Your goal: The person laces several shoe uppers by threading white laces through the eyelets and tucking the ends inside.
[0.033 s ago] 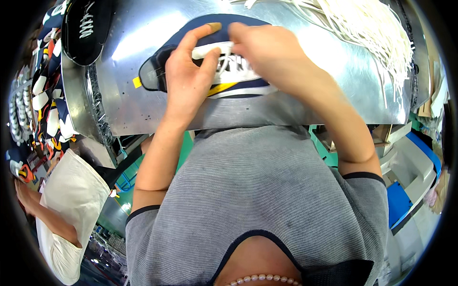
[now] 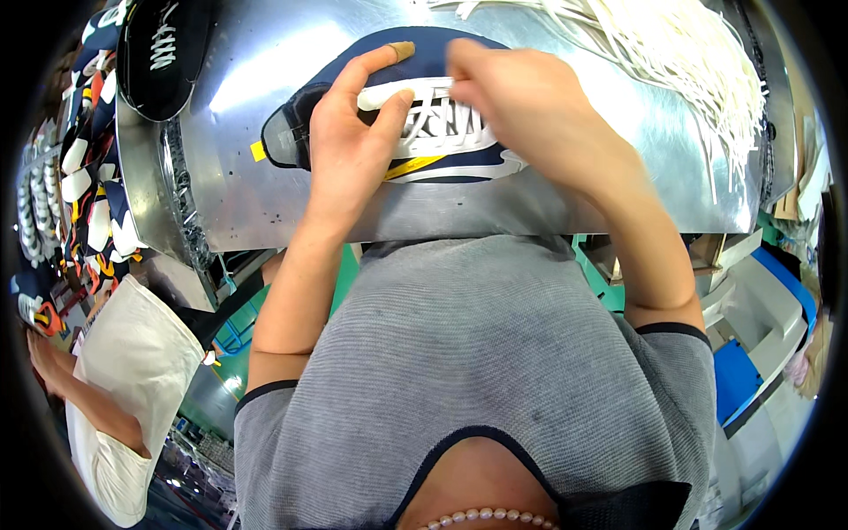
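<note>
Navy shoe upper (image 2: 428,64), left of white lace bundle (image 2: 685,66), shifted slightly toward it with right hand (image 2: 534,110); more crossed lacing (image 2: 433,124) shows. Left hand (image 2: 349,132): thumb, forefinger spread on upper. Can't tell either grip from here.

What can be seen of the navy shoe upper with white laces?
The navy, fabric-looking shoe upper lies crosswise on a shiny metal table. White laces criss-cross its white-edged front, beside a yellow stripe; grey lining and a small yellow tab show at the left end. The left hand touches it; the blurred right hand hides part.
</note>
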{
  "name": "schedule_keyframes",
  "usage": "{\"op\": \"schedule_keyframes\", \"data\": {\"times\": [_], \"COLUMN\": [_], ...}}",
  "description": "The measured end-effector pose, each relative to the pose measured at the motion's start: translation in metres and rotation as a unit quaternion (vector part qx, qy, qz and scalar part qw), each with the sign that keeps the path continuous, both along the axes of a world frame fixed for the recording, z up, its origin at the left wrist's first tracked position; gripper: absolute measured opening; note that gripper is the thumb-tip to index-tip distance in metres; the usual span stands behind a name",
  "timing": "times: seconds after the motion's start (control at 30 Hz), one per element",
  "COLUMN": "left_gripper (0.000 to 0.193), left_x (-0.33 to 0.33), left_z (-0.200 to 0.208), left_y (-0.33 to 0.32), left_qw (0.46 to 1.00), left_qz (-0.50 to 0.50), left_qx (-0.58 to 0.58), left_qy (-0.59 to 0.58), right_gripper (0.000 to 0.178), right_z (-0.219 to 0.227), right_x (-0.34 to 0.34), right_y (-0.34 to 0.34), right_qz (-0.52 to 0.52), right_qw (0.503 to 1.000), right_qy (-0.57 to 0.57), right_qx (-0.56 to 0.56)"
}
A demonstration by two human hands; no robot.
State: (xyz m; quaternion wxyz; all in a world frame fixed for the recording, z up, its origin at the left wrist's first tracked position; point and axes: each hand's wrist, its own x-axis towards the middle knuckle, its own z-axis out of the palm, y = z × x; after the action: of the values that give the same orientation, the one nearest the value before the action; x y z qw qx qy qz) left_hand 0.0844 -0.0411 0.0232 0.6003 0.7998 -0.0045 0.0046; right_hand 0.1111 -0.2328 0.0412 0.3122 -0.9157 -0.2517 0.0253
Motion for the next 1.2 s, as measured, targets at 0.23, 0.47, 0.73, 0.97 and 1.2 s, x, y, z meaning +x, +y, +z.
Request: {"op": "schedule_keyframes", "data": {"times": [0.23, 0.47, 0.73, 0.97, 1.2], "left_gripper": [0.047, 0.051, 0.05, 0.049, 0.052], "left_x": [0.015, 0.023, 0.032, 0.03, 0.026], "left_z": [0.015, 0.007, 0.033, 0.03, 0.035], "left_y": [-0.001, -0.002, 0.018, 0.019, 0.018], "left_qw": [0.993, 0.995, 0.961, 0.969, 0.967], "left_qz": [-0.001, 0.031, -0.068, -0.101, -0.101], "left_qx": [-0.058, 0.046, -0.071, -0.024, -0.025], "left_qy": [0.102, 0.083, 0.259, 0.224, 0.232], "right_gripper": [0.017, 0.01, 0.011, 0.013, 0.017], "right_z": [-0.024, -0.035, -0.041, -0.018, -0.005], "right_x": [-0.007, -0.011, -0.011, -0.001, 0.002], "right_y": [-0.008, 0.002, 0.005, 0.022, -0.019], "right_qz": [-0.142, -0.173, -0.221, -0.037, 0.059], "right_qw": [0.976, 0.972, 0.961, 0.964, 0.98], "right_qy": [0.044, -0.064, -0.064, 0.013, 0.118], "right_qx": [0.162, 0.143, 0.153, 0.263, 0.147]}}
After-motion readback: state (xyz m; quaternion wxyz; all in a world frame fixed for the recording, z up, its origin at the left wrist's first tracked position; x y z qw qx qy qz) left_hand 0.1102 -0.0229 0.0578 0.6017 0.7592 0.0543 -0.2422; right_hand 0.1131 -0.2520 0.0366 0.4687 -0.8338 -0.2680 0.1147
